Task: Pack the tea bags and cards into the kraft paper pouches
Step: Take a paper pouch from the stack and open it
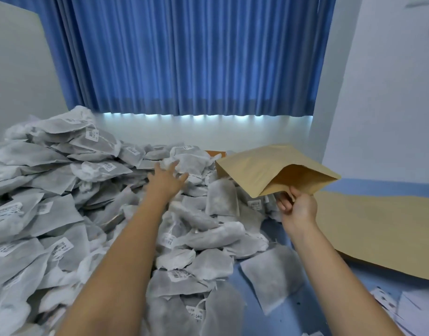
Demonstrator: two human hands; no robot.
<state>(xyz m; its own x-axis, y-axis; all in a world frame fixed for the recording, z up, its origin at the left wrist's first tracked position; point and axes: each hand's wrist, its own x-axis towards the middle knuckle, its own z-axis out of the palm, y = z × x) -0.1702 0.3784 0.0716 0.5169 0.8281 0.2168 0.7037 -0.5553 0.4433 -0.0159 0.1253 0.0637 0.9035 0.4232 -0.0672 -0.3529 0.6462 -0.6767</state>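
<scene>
You are holding a kraft paper pouch in your right hand, thumb and fingers pinching the lower lip of its mouth. The mouth is gaping toward you, and what is showing of the inside looks empty. Your left hand is reaching over the heap of tea bags, fingers spread, gripping nothing, fingertips at or just short of one tea bag on the far side; contact cannot be told. The heap is covering the left and middle of the blue table. White cards are lying at the near right corner, well apart from both hands. A flat kraft sheet is lying beyond them; whether it is more pouches is unclear. Judgement: this pouch is only starting to be filled, no finished pouches are showing, and nearly all the packing is remaining.
</scene>
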